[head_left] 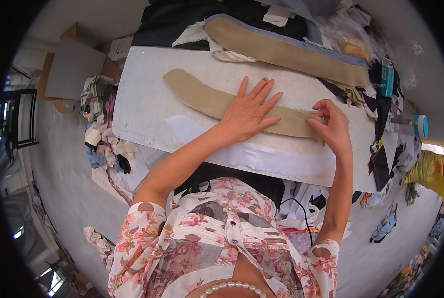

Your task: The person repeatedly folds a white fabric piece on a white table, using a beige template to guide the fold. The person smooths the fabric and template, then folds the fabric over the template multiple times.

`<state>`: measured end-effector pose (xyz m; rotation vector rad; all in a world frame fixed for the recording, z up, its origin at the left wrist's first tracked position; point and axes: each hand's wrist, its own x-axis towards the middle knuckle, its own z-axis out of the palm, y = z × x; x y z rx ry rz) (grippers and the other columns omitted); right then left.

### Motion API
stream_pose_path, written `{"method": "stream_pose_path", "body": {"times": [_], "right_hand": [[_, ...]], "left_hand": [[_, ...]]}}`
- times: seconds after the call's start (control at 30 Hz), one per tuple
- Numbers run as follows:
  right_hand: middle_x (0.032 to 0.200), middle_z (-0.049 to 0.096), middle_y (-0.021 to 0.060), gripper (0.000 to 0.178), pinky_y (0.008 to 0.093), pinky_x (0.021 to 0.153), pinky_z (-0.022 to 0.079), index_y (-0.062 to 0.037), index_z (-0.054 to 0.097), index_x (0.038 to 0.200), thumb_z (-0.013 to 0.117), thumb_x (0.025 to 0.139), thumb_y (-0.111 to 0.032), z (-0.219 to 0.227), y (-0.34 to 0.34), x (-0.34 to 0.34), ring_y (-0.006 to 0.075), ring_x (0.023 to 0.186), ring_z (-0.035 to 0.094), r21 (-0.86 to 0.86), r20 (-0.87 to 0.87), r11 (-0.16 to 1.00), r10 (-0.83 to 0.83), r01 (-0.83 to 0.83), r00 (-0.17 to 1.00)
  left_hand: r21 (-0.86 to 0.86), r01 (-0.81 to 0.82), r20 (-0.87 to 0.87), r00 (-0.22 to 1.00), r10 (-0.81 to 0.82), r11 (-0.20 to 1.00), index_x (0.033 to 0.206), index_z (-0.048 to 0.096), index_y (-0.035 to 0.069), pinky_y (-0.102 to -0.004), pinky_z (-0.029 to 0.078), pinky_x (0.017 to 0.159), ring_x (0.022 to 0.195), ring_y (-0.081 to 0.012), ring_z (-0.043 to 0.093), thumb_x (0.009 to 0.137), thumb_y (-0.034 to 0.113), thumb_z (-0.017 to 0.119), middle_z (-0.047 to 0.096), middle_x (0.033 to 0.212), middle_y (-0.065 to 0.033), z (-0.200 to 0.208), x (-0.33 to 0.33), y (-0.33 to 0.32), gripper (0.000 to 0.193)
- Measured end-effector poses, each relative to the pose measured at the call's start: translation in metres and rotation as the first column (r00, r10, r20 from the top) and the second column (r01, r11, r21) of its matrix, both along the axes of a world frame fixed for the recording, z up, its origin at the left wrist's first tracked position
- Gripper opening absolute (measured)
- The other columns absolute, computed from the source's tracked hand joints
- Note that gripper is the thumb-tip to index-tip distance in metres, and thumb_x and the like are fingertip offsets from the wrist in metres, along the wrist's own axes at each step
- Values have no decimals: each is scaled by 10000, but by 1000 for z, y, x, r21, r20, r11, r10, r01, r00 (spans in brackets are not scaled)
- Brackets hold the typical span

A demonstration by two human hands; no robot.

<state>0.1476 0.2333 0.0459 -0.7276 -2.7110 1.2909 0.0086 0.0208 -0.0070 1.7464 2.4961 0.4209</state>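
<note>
A curved tan fabric strip (197, 95) lies across the pale work board in front of me. My left hand (247, 111) rests flat on its middle, fingers spread. At the strip's right end, my right hand (333, 126) is curled, thumb and fingers closing at the fabric edge; the fingertips are partly hidden. Nearer to me, a white curved strip (281, 160) of thin material lies on the board, its upper part passing under my left forearm and beside the tan strip.
Beyond the board (142, 74) lies a stack of similar tan strips (281, 52) with blue-grey fabric along it. Fabric scraps (103, 134) pile up at the left, near an opened cardboard box (75, 69). A blue-lidded clear container (413, 125) and a dark phone-like object (379, 169) are at the right.
</note>
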Motion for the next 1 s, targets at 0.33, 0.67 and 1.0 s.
{"method": "stream_pose_path", "body": {"times": [0.33,0.67,1.0], "right_hand": [[747,612,81,345,368,657,466,-62,589,995,765,706,-127,-9,4,-6,253,710,605,140,113,988,43,-58,993],[820,615,30,359,282,692,470,-33,593,1053,733,725,-78,-7,47,26,149,748,580,-136,78,988,-68,78,995],[846,633,16,368,224,735,468,-24,582,1132,683,780,11,-27,59,41,93,791,593,-157,-159,963,-245,220,956]], "left_hand": [[-8,-9,-14,1000,9,1000,1487,365,125,-557,69,1184,1473,-297,189,955,487,468,246,1575,-157,6,4,5,651],[54,116,36,992,-118,992,1490,354,104,-546,46,1192,1479,-272,175,962,528,424,246,1575,-159,-4,32,49,680],[49,115,28,993,-116,992,1496,361,206,-554,49,1189,1477,-281,179,959,525,436,255,1572,-157,-4,32,49,629]]}}
